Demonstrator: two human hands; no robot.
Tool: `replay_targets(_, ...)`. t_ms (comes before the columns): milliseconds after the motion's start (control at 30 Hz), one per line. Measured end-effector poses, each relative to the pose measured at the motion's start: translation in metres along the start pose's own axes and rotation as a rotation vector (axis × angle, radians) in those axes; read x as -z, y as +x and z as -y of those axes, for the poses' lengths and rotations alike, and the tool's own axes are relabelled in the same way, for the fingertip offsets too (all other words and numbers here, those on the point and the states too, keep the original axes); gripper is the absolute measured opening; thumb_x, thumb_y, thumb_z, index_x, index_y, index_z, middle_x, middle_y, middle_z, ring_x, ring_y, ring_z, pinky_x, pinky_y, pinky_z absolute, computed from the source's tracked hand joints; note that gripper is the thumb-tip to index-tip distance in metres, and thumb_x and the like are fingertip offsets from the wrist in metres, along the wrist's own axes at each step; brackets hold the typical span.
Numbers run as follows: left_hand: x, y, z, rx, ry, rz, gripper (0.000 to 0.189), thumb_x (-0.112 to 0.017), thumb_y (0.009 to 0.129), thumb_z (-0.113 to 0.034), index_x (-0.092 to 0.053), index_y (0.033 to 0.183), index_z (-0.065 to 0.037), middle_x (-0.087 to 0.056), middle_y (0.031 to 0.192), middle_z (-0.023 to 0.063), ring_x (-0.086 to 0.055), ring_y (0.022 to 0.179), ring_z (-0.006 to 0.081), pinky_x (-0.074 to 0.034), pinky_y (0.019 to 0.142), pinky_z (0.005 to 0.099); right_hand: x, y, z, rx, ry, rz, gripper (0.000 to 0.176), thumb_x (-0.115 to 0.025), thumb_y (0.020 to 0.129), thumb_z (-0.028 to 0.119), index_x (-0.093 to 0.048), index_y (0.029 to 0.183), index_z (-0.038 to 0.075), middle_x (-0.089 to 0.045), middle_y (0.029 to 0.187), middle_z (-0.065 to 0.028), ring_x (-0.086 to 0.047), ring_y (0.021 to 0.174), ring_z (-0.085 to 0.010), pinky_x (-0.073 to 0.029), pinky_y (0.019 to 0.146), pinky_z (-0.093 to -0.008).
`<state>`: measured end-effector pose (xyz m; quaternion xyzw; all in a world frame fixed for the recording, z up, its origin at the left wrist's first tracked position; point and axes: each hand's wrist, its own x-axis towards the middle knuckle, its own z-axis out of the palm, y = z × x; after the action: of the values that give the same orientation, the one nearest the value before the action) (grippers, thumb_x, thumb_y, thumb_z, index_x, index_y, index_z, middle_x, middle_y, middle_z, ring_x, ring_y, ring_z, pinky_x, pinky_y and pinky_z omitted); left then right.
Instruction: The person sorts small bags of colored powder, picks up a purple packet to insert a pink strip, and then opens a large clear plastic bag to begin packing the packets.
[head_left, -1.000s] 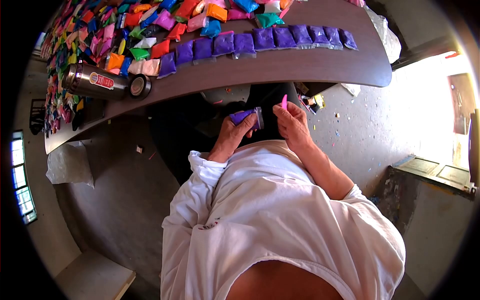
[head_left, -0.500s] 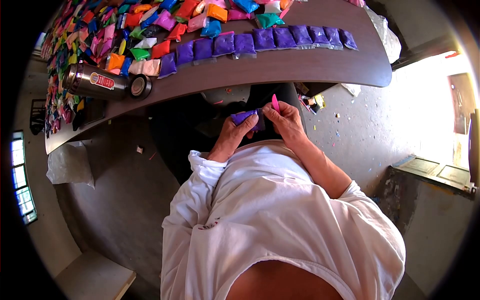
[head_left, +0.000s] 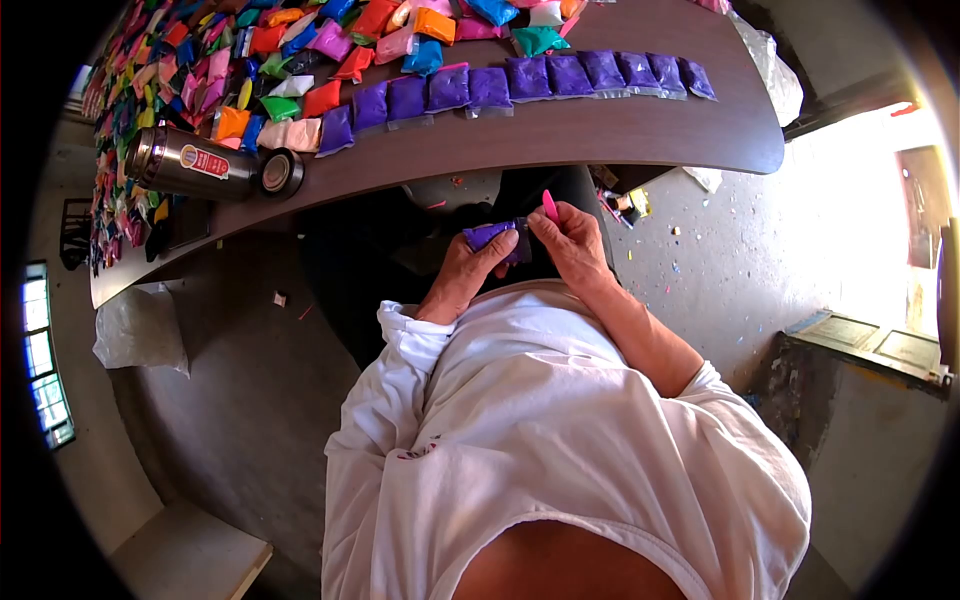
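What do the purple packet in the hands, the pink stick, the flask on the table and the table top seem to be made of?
Purple packet, pinched by the left hand: probably thin glossy plastic film, its edge clear, around purple filling. Pink stick, in the right hand: smooth plastic, maybe. Flask: likely stainless steel, brushed grey sheen. Table top: perhaps matt wood-look laminate, evenly brown.

Small craft-packing workshop. Long brown table (head_left: 600, 130) heaped with many-coloured powder packets (head_left: 200, 70), neat row of purple packets (head_left: 520, 80) along near edge. Rough concrete floor (head_left: 700, 260) speckled with coloured scraps. Bright doorway (head_left: 860, 200) at right.
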<state>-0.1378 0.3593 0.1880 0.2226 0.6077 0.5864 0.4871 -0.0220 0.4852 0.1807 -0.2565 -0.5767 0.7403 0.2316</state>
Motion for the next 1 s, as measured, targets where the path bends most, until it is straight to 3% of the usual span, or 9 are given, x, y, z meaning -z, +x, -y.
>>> replay_targets(267,-0.002,-0.001,-0.004,0.012,-0.008,-0.023,0.037,-0.067,0.081,-0.046,-0.063,0.081,-0.009,-0.057,0.069,-0.0010,-0.051,0.061,0.0081,-0.041,0.056,0.0225,0.013,-0.003,0.009,-0.248,0.205,-0.069,0.029,-0.057,0.092,0.032,-0.055,0.076,0.008,-0.041,0.057,0.0079,-0.034,0.047,-0.0025,-0.025,0.042,-0.0189)
replay_targets(467,0.001,0.001,0.004,-0.001,-0.048,-0.022,0.040,-0.065,0.084,-0.044,-0.061,0.073,-0.007,-0.054,0.061,-0.0002,-0.048,0.055,0.0071,-0.040,0.055,0.0228,0.040,0.007,0.011,0.009,0.307,-0.507,0.032,-0.059,0.091,0.037,-0.056,0.072,0.011,-0.038,0.053,0.0088,-0.032,0.043,-0.0013,-0.022,0.039,-0.0190)
replay_targets(567,0.000,0.001,0.004,0.018,-0.055,-0.002,0.041,-0.064,0.084,-0.045,-0.060,0.072,-0.006,-0.054,0.061,0.0004,-0.048,0.055,0.0071,-0.039,0.055,0.0230,0.053,0.009,0.022,0.125,0.040,-0.633,0.026,-0.062,0.089,0.036,-0.063,0.081,0.011,-0.041,0.054,0.0094,-0.032,0.043,-0.0008,-0.022,0.039,-0.0186)
replay_targets(633,-0.001,0.001,0.002,0.021,-0.042,0.015,0.041,-0.063,0.085,-0.046,-0.060,0.072,-0.006,-0.054,0.061,0.0002,-0.049,0.056,0.0075,-0.039,0.055,0.0233,0.055,0.004,0.026,-0.125,0.001,-0.365,0.024,-0.065,0.087,0.033,-0.066,0.091,0.010,-0.045,0.058,0.0089,-0.035,0.045,-0.0006,-0.024,0.041,-0.0175)
replay_targets(700,-0.001,0.001,0.001,0.030,-0.046,0.043,0.041,-0.063,0.084,-0.047,-0.060,0.077,-0.006,-0.056,0.066,0.0010,-0.049,0.058,0.0080,-0.039,0.056,0.0225,0.040,0.001,0.027,-0.165,0.021,-0.268,0.025,-0.067,0.085,0.033,-0.066,0.091,0.009,-0.047,0.060,0.0084,-0.037,0.047,-0.0012,-0.027,0.042,-0.0176)
replay_targets(767,-0.002,0.000,-0.003,0.038,-0.048,0.066,0.041,-0.063,0.084,-0.048,-0.060,0.082,-0.006,-0.057,0.071,0.0017,-0.050,0.061,0.0085,-0.040,0.057,0.0217,0.016,0.002,0.033,-0.312,-0.055,-0.018,0.025,-0.065,0.087,0.031,-0.065,0.090,0.005,-0.052,0.063,0.0056,-0.042,0.049,-0.0034,-0.031,0.044,-0.0193)
replay_targets(833,-0.003,-0.003,-0.007,0.012,-0.048,0.098,0.047,-0.059,0.085,-0.053,-0.060,0.089,-0.005,-0.058,0.078,0.0023,-0.050,0.066,0.0090,-0.040,0.059,0.0218,-0.006,-0.001,0.050,-0.212,0.108,0.244,0.024,-0.062,0.090,0.026,-0.062,0.091,0.002,-0.057,0.067,0.0018,-0.046,0.051,-0.0054,-0.033,0.045,-0.0206)
replay_targets(867,-0.001,-0.004,-0.005,0.015,-0.045,0.096,0.047,-0.059,0.085,-0.053,-0.060,0.089,-0.005,-0.058,0.078,0.0023,-0.050,0.066,0.0090,-0.040,0.059,0.0218,-0.001,0.004,0.039,-0.358,0.075,0.318,0.021,-0.059,0.092,0.022,-0.060,0.092,0.001,-0.061,0.072,-0.0010,-0.049,0.055,-0.0062,-0.035,0.047,-0.0207)
replay_targets(1000,0.008,-0.001,0.009,0.060,-0.084,0.148,0.054,-0.055,0.084,-0.058,-0.059,0.095,-0.006,-0.057,0.081,0.0018,-0.049,0.069,0.0097,-0.040,0.062,0.0218,0.003,0.006,0.011,-0.225,0.124,0.219,0.019,-0.058,0.093,0.021,-0.058,0.090,0.002,-0.059,0.070,0.0002,-0.046,0.054,-0.0051,-0.035,0.047,-0.0205)
